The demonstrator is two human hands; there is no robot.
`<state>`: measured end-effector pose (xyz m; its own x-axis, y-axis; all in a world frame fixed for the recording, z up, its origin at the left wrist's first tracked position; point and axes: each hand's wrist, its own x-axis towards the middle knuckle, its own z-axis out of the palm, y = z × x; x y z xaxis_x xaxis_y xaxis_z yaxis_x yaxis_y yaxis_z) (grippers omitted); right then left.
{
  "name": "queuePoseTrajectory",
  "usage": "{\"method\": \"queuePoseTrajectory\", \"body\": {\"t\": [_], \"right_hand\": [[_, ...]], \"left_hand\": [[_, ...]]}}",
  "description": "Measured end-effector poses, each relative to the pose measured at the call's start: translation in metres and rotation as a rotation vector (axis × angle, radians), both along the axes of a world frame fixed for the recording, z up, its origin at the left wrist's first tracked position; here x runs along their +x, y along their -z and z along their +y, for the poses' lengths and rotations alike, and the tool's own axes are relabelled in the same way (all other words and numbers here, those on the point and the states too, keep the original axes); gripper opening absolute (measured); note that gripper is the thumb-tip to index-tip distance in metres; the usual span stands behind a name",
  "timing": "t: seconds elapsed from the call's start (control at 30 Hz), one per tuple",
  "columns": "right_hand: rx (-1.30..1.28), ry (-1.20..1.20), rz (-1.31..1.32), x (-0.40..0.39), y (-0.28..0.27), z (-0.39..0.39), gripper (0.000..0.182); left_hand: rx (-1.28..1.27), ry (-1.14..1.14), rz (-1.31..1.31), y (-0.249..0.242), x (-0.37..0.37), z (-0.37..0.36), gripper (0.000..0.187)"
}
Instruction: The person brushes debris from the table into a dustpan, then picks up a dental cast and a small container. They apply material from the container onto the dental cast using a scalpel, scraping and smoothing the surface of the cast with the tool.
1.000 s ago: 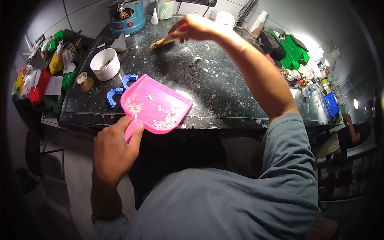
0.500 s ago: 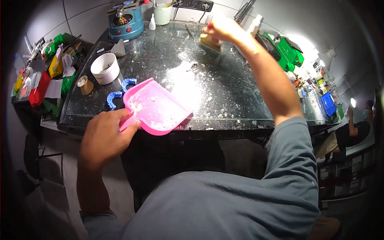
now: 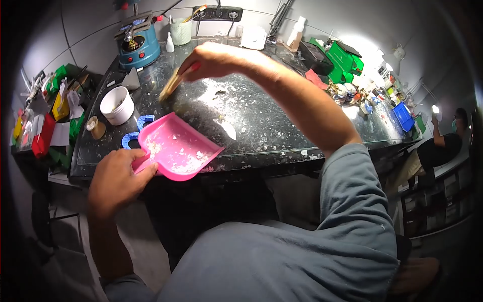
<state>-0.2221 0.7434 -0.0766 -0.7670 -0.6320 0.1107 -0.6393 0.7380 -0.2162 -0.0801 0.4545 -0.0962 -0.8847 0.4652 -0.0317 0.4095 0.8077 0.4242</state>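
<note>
My left hand is closed round the handle of a pink dustpan, which holds white crumbs and sits at the front edge of the black worktop. Above and beyond the pan, my right hand grips a brush whose pale bristles point down to the left and look slightly blurred. White flakes and dust lie scattered over the worktop. Two blue arch-shaped pieces, one nearer and one farther, are just left of the dustpan.
A white tub, a small beige cup and a blue burner stand at the left. Green bins and small clutter line the right. At far right is another person.
My right hand has swung left with the brush, from the back middle of the worktop to beyond the dustpan. The camera view has shifted a little; my left hand still grips the pan.
</note>
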Motion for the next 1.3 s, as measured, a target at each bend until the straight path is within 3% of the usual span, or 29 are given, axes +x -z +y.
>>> {"method": "queuePoseTrajectory", "body": {"t": [0.17,0.27,0.33,0.47,0.6,0.67,0.7,0.8,0.93,1.0,1.03,1.13,1.17,1.2,1.27,1.3], "right_hand": [[0.020,-0.087,-0.190,0.036,-0.015,0.016,0.029],[-0.062,0.090,-0.357,0.050,-0.026,0.044,0.029],[-0.156,0.164,-0.224,0.055,-0.030,0.060,0.032],[0.090,0.560,-0.006,0.057,-0.062,0.075,0.037],[0.153,0.443,0.353,-0.013,-0.005,0.125,0.038],[0.257,0.455,0.399,-0.030,0.017,0.115,0.037],[0.362,0.497,0.363,-0.026,0.017,0.097,0.041],[0.207,0.435,0.154,0.010,0.007,0.037,0.039],[0.154,0.219,0.113,0.042,-0.025,-0.006,0.040],[-0.070,0.147,0.167,0.025,-0.025,-0.007,0.042],[0.027,0.232,0.199,0.020,-0.030,-0.005,0.042],[-0.077,0.291,0.081,-0.004,-0.006,0.007,0.044],[0.112,0.318,0.048,-0.002,-0.005,0.005,0.042],[0.143,0.295,0.156,0.002,0.003,0.003,0.037],[0.025,0.146,0.127,0.006,0.017,0.005,0.040],[0.205,0.110,0.090,0.036,-0.005,-0.004,0.034]], "left_hand": [[0.132,-0.049,0.033,0.014,0.008,-0.019,0.032],[0.024,-0.032,0.063,0.012,0.005,-0.015,0.031],[-0.007,-0.039,0.025,0.006,0.001,-0.007,0.031],[-0.033,-0.032,0.044,0.008,-0.020,0.006,0.041],[-0.113,0.001,-0.027,-0.002,-0.039,0.028,0.046],[-0.107,0.012,-0.004,0.003,-0.045,0.034,0.047],[-0.111,0.015,0.014,0.003,-0.046,0.039,0.047],[-0.095,0.027,0.081,0.011,-0.054,0.048,0.046],[-0.179,0.004,-0.064,0.000,-0.057,0.060,0.048],[-0.163,0.012,-0.031,0.004,-0.058,0.058,0.047],[-0.147,0.024,0.004,0.006,-0.059,0.057,0.046],[-0.173,0.015,-0.027,0.006,-0.062,0.058,0.045],[-0.170,0.016,-0.020,0.010,-0.064,0.056,0.045],[-0.129,0.025,0.017,0.018,-0.066,0.053,0.045],[-0.088,0.041,0.057,0.022,-0.066,0.050,0.044],[-0.073,0.042,0.057,0.022,-0.064,0.049,0.044]]}}
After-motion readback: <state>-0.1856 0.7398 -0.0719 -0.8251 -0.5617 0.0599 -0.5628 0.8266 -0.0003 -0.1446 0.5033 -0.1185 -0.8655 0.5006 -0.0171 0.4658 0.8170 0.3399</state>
